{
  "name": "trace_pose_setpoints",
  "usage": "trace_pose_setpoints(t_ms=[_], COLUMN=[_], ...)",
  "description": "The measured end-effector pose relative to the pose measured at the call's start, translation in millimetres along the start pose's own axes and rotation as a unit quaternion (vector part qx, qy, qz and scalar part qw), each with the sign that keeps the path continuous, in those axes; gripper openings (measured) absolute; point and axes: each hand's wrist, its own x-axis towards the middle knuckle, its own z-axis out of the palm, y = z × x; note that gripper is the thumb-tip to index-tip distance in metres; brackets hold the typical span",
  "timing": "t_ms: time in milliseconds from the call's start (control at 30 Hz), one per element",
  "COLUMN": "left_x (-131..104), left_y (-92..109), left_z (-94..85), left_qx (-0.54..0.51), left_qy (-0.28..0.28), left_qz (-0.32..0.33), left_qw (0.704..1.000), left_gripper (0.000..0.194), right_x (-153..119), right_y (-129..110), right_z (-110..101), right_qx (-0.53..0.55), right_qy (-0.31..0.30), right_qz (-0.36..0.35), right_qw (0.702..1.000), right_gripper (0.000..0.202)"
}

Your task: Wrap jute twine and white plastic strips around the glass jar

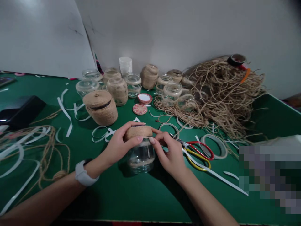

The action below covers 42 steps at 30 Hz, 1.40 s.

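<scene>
A clear glass jar (142, 155) stands upright on the green table in front of me, its upper part wrapped in a band of jute twine (138, 132). My left hand (121, 141) is closed round the left side of this wrapped top, with the thumb across the front. On the right side my right hand (170, 152) has its fingers bent in, thumb and fingertips pressed at the band's lower edge. A strand of twine appears to run up and right from that hand. Scissors (198, 153) with red and yellow handles lie just right of my right hand.
A large heap of jute twine (223, 91) lies at the back right. Several glass jars (172, 94) stand along the wall. A twine-covered jar (102, 110) is at left. White strips (64, 116), a tape roll (221, 146), jar lids (139, 109) and a black object (21, 110) lie about.
</scene>
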Motion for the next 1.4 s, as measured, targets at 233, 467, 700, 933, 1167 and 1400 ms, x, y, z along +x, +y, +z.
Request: trace_pose_setpoints(t_ms=[233,467,700,933,1167,1400], left_x=[-0.3,0.0,-2.6,0.1,-0.7,-1.0], left_y=[-4.8,0.0,2.8,-4.2,4.7,2.5], left_z=[-1.2,1.1,-2.6,-3.8,-1.7,-2.7], left_qx=[-0.057,0.027,0.049,-0.005,0.066,0.034], left_qy=[-0.016,0.016,0.029,0.015,0.027,0.052], left_qz=[0.005,0.046,0.043,0.036,0.041,0.021], left_qw=[0.998,0.998,0.997,0.999,0.997,0.998], left_gripper=[0.039,0.045,0.032,0.032,0.037,0.030], right_x=[-0.1,-3.8,-0.2,1.5,1.4,2.6], right_y=[-0.1,-1.2,-1.2,1.6,-4.2,-2.5], right_z=[2.1,3.4,-3.4,-2.8,-1.6,-4.5], right_qx=[0.053,0.074,0.029,0.109,0.079,0.045], right_qy=[-0.050,-0.022,-0.044,-0.078,-0.061,-0.089], right_qz=[0.103,0.111,0.041,0.129,0.126,0.112], right_qw=[0.992,0.991,0.998,0.982,0.987,0.989], right_gripper=[0.028,0.028,0.021,0.027,0.025,0.029])
